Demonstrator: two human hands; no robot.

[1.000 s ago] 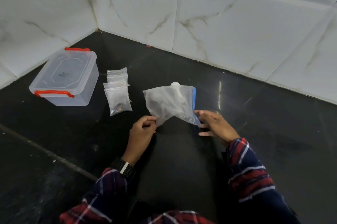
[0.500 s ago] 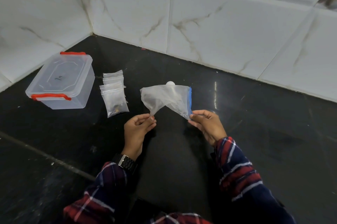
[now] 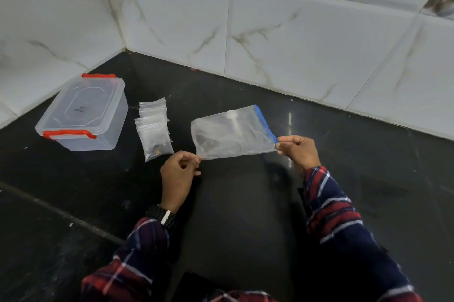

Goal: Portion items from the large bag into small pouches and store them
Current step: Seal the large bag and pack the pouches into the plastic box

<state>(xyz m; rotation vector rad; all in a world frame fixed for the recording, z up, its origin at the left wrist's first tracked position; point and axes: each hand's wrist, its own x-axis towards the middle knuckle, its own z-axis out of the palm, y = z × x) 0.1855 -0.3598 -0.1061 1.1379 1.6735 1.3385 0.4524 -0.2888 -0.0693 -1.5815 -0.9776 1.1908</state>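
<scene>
Large bag held up, portioning barely under way

Both hands pinch the large zip bag [image 3: 233, 132] by its near corners, left hand [image 3: 178, 174] and right hand [image 3: 298, 152], above the black floor [image 3: 245, 215]. Small pouches [image 3: 154, 129] lie toward the corner beside the lidded storage box [image 3: 83, 115], unstored; contents too dim to identify.

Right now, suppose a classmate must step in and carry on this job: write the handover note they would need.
Left hand: pinches the bag's closed bottom corner.
Right hand: pinches the corner at the blue zip end.
Bag: held stretched between both hands above the dark counter; little shows inside, contents unclear.
Pouches: small stack on the counter beside the box; the top one holds a few dark bits.
Box: at the left near the wall, lid on, red clips.
Done: at least one pouch seems filled.
Left: fill any remaining pouches, open the box, store the pouches inside.
</scene>
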